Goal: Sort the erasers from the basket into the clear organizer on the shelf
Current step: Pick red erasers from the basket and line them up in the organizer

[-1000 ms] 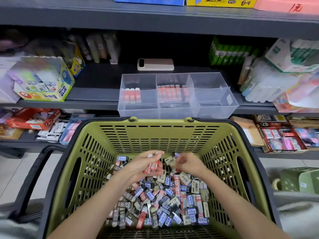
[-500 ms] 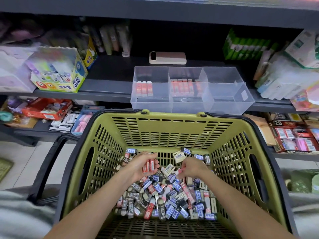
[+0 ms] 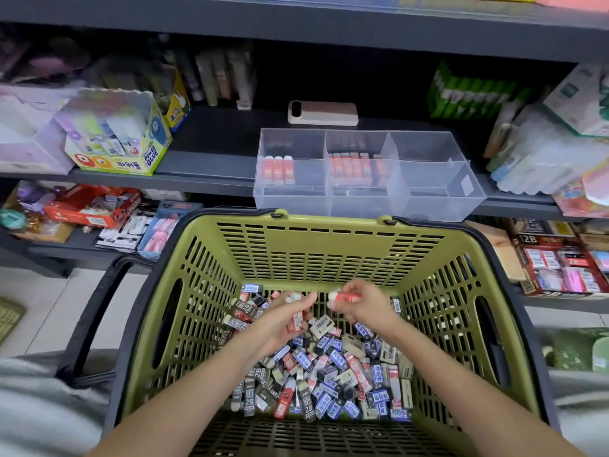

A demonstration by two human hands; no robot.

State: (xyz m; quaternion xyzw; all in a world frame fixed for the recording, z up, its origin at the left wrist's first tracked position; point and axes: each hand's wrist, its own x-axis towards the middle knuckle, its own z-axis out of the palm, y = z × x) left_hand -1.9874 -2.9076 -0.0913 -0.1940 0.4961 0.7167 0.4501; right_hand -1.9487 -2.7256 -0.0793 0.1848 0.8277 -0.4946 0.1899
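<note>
My left hand [image 3: 280, 324] is curled round a small bunch of erasers [image 3: 296, 321] in red sleeves. Their white ends poke out above my fingers, and my palm covers enough of them that I cannot say how many I hold, perhaps three. My right hand [image 3: 367, 310] is just beside it, with thumb and fingertips pinched on a single red eraser [image 3: 346, 296] that lies roughly level, its white end pointing toward my left hand. The two hands are close together but not touching. Both hover above the pile of erasers [image 3: 333, 367], a jumble of blue, black, red and cream sleeves heaped on the floor of the green basket [image 3: 329, 240], toward its far right side. My forearms reach in over the near rim. Beyond the far rim the clear organizer [image 3: 431, 196] sits at the front edge of the dark shelf [image 3: 211, 159]. Its left compartment holds three red erasers [image 3: 278, 169] side by side, and the middle compartment holds a longer row of red erasers [image 3: 351, 168]. Behind the organizer a phone [image 3: 323, 113] lies flat on the shelf, and well to the left stands a yellow glue box [image 3: 122, 143].
</note>
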